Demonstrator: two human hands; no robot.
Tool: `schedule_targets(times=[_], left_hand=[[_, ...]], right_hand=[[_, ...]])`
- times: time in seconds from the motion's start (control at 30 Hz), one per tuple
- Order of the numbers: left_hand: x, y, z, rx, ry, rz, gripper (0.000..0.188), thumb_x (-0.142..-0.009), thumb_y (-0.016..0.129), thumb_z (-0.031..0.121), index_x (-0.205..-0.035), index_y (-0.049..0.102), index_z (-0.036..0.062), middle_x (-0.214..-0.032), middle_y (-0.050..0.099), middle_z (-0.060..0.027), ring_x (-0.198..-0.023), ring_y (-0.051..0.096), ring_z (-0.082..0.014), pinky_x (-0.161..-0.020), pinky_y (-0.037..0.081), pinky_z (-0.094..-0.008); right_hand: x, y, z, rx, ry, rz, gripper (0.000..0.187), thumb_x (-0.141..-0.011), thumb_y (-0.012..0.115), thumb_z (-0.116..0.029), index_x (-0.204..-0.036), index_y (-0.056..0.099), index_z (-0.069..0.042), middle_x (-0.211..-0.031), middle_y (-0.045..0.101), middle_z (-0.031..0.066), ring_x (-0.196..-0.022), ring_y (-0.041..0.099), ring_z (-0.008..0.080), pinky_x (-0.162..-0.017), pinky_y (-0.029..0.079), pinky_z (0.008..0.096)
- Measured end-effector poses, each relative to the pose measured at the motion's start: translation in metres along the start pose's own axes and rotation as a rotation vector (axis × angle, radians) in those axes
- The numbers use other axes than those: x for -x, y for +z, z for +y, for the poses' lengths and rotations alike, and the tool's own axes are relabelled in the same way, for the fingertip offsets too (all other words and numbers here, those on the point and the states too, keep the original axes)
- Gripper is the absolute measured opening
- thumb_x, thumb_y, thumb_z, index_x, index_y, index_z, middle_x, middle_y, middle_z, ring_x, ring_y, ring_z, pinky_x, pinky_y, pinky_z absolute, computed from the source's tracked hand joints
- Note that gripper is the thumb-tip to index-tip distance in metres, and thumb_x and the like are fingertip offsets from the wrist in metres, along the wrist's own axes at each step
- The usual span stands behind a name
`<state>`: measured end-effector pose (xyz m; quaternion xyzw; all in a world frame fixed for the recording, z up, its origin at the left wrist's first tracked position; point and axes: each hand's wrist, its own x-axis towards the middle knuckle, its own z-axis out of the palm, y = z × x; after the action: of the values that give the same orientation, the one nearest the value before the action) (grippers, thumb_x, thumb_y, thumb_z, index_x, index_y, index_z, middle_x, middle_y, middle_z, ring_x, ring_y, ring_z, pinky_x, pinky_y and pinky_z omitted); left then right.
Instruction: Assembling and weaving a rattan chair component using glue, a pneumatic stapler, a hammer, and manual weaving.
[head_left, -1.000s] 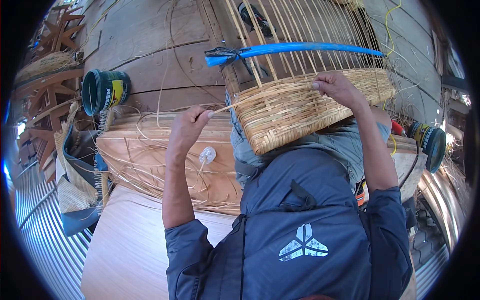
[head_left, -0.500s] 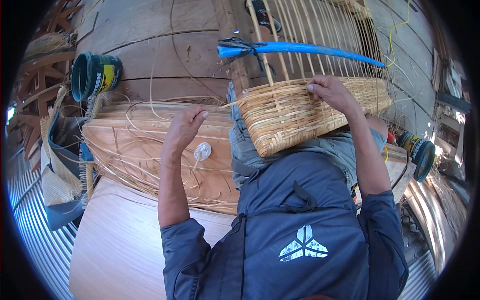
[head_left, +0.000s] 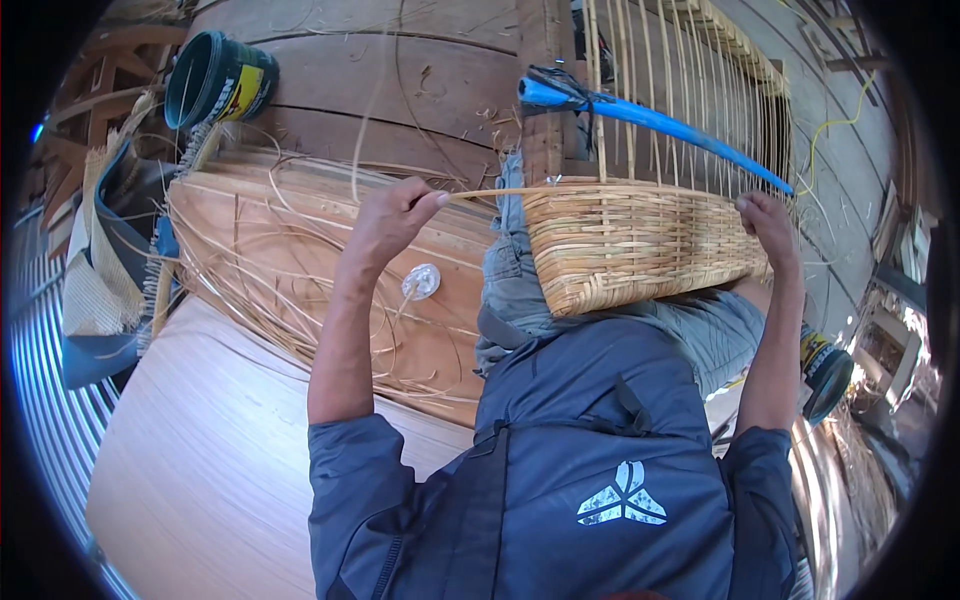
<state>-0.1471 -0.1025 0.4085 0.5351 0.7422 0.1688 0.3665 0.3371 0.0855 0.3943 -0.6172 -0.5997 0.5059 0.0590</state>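
Note:
A partly woven rattan basket [head_left: 640,250] lies across my lap, its tight weave toward me and long bare stakes [head_left: 630,135] running away from it. A blue tube [head_left: 690,130], tied with black material at its left end, crosses over the stakes. My left hand [head_left: 395,222], out to the left of the basket, is closed on a thin rattan strip [head_left: 500,191] that stretches straight to the basket's upper left corner. At the far right end of the woven edge, my right hand [head_left: 770,228] is closed; what its fingers pinch there is hidden.
Loose rattan strips [head_left: 290,335] are strewn over the wooden bench [head_left: 330,265] to my left, beside a small clear plastic cup [head_left: 422,281]. A dark green bucket [head_left: 225,82] lies tipped at the upper left; another bucket [head_left: 827,383] is at my right.
My right hand has slid from the middle of the woven edge to its right end. The strip in my left hand now runs straighter and more level. The whole view has shifted.

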Motion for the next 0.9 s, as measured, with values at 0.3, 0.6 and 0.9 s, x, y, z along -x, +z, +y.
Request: schedule_targets(times=[0.3, 0.6, 0.9], left_hand=[[-0.022, 0.016, -0.010, -0.202, -0.030, 0.004, 0.039, -0.085, 0.059, 0.042, -0.080, 0.063, 0.0044, -0.070, 0.061, -0.0162, -0.068, 0.058, -0.0340, -0.060, 0.044, -0.0407], [-0.009, -0.007, 0.087, 1.395, 0.161, 0.797, 0.022, -0.094, 0.054, 0.029, -0.083, 0.051, 0.0101, -0.069, 0.043, 0.0033, -0.055, 0.038, -0.0071, -0.051, 0.034, -0.0218], [0.061, 0.013, 0.206, 2.078, 0.253, 0.150, 0.018, -0.098, 0.042, 0.026, -0.095, 0.045, 0.0087, -0.071, 0.040, 0.0027, -0.053, 0.035, -0.0067, -0.048, 0.035, -0.0237]], right_hand=[[0.002, 0.013, -0.002, -0.195, 0.026, 0.053, 0.016, -0.089, 0.059, -0.017, -0.090, 0.061, -0.001, -0.062, 0.048, -0.0032, -0.054, 0.041, 0.0045, -0.049, 0.033, 0.0200], [0.065, 0.087, -0.105, -0.481, -0.085, -0.100, 0.036, -0.096, 0.044, -0.036, -0.101, 0.057, -0.002, -0.076, 0.058, 0.0036, -0.065, 0.054, 0.0114, -0.061, 0.046, 0.0259], [0.099, 0.084, -0.177, -1.647, -0.347, -0.462, 0.036, -0.093, 0.049, -0.028, -0.115, 0.047, -0.001, -0.087, 0.060, 0.0083, -0.082, 0.061, 0.0210, -0.079, 0.049, 0.0355]])
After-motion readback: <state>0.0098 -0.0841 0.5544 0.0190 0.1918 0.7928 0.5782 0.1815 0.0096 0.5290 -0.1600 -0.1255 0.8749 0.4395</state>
